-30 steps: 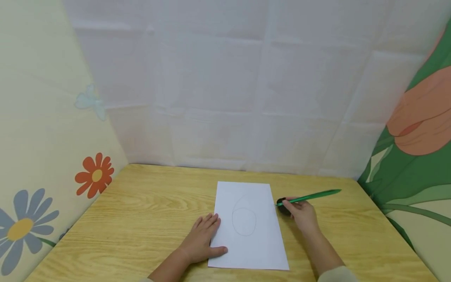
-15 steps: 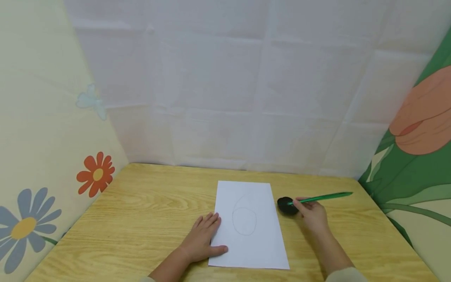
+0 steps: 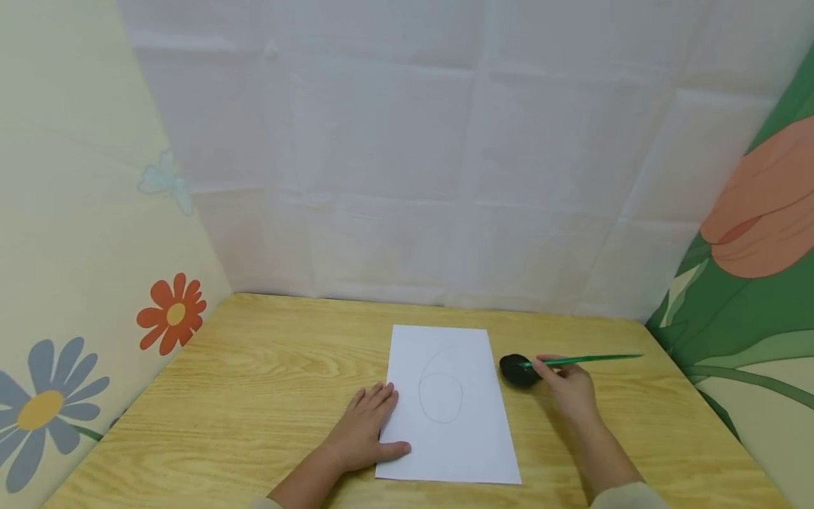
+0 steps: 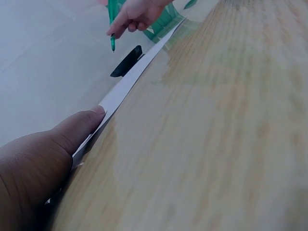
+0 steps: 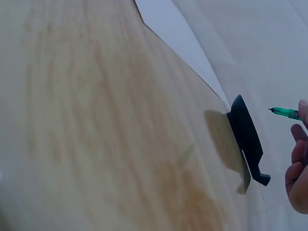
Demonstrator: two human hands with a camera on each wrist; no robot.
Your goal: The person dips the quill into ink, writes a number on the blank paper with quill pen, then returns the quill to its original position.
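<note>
My left hand (image 3: pixel 364 430) lies flat on the left edge of a white sheet of paper (image 3: pixel 470 445), fingers straight and thumb spread. A thin oval outline with a curved line above it shows on the sheet. My right hand (image 3: pixel 569 392) pinches a green pen (image 3: pixel 604 358), whose point is above a small black bowl-shaped object (image 3: pixel 518 372) right of the paper. In the right wrist view this black object (image 5: pixel 246 132) looks shallow, with a short bent end. A gap separates it from the pen tip in the left wrist view.
The wood-grain table (image 3: pixel 280 367) ends at a pale creased cloth (image 3: pixel 394 155) behind. Flower-patterned panels, one with a red flower (image 3: pixel 173 314) and one with a large orange bloom (image 3: pixel 757 212), stand at the left and right.
My right hand has moved right with the pen, and the pen now lies nearer level in the head view. More of the black object shows. My left hand stays on the paper.
</note>
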